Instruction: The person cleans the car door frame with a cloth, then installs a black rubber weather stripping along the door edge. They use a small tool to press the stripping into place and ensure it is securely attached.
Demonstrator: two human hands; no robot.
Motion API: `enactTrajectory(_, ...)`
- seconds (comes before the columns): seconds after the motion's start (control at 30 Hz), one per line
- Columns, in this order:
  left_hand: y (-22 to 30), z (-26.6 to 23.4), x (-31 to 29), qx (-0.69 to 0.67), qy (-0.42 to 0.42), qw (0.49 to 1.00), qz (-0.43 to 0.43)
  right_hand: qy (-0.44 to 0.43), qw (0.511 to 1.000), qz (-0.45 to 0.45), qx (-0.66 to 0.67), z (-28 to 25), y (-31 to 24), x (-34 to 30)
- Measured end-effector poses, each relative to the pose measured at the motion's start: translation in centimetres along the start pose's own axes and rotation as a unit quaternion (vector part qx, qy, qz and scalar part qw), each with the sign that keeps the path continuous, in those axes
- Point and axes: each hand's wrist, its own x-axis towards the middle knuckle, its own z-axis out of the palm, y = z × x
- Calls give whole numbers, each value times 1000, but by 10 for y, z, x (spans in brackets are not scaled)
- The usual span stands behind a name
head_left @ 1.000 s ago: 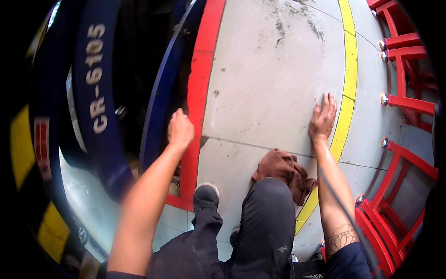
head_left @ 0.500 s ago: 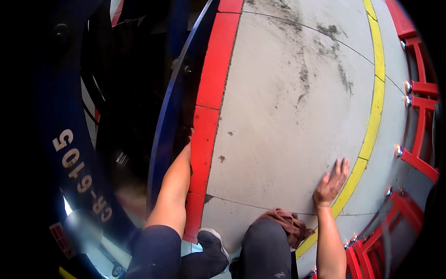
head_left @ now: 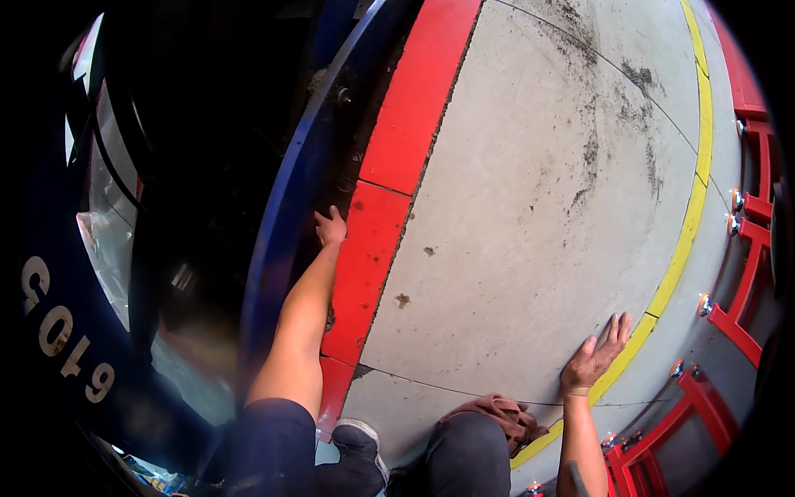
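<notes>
My left hand reaches forward beside the long blue metal beam, at the edge of the red floor strip. Its fingers are apart and point toward the dark recess along the beam; nothing shows in them, and I cannot tell if they touch anything. My right hand rests flat on the grey floor, fingers stretched out, close to the yellow floor line. Near my knee lies a crumpled brown cloth, partly hidden by my leg.
A large blue machine frame with white markings fills the left side, its inside mostly dark. Red metal frames with shiny round feet stand along the right. My dark shoe is by the red strip. Dark smears mark the far floor.
My left hand, mostly hidden against the beam before, now shows with its fingers spread. My right hand stays on the floor. The whole view has shifted, with the blue frame further left.
</notes>
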Motion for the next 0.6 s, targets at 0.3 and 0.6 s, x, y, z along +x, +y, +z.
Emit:
enactTrajectory(0.3, -18, -10, -33, -159, -82, 980, 83, 12, 999, 29, 37, 1, -8, 3)
enactTrajectory(0.6, -36, -88, -122, -403, -131, 900, 99, -20, 1000, -6, -10, -2, 0, 0)
